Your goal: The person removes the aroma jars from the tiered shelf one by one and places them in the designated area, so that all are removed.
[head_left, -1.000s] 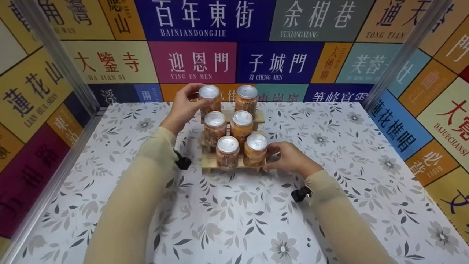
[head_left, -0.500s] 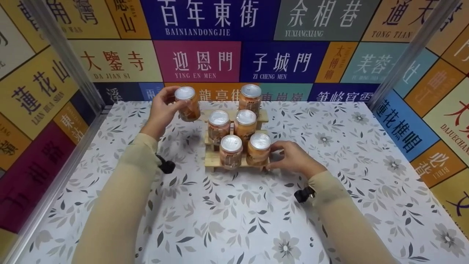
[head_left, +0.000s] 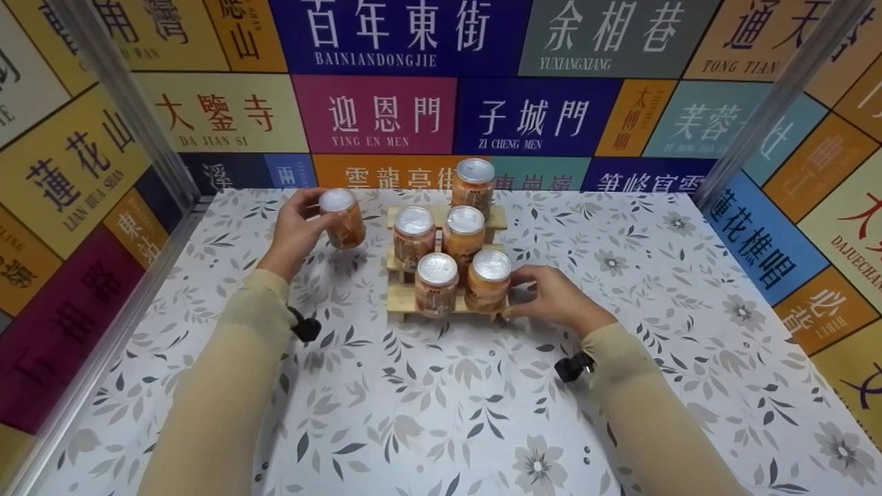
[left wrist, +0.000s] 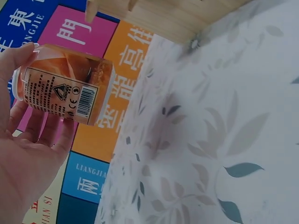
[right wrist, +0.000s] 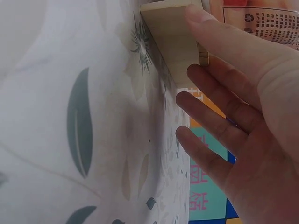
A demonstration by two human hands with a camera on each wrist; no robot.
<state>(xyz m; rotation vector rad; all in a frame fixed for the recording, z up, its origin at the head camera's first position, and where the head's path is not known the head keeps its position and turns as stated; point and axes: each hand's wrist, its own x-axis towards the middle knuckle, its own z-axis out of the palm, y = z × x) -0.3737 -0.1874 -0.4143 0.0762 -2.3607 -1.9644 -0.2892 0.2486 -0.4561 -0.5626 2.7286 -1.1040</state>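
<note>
My left hand [head_left: 298, 231] grips a clear can [head_left: 344, 224] with a silver lid and orange contents, left of the stepped wooden stand [head_left: 403, 301]. In the left wrist view, thumb and fingers wrap that can's lidded end, and its label shows a barcode. The can seems to hang just above the tabletop. My right hand [head_left: 555, 300] is at the stand's front right end. Seen from the right wrist, its thumb touches the wood and the other fingers reach out loosely. The nearest can to it is the front right can [head_left: 488, 282].
Similar cans stand on the steps: a front left can [head_left: 437, 286], two on the middle step, and a back right can [head_left: 473, 189] on top. A floral cloth [head_left: 441, 413] covers the table. Printed panels [head_left: 386, 114] rise behind and at both sides.
My left hand has lifted the can off the stand's top left place, moved it left, then lowered it toward the table. The right hand has stayed by the stand. The head view shifted slightly.
</note>
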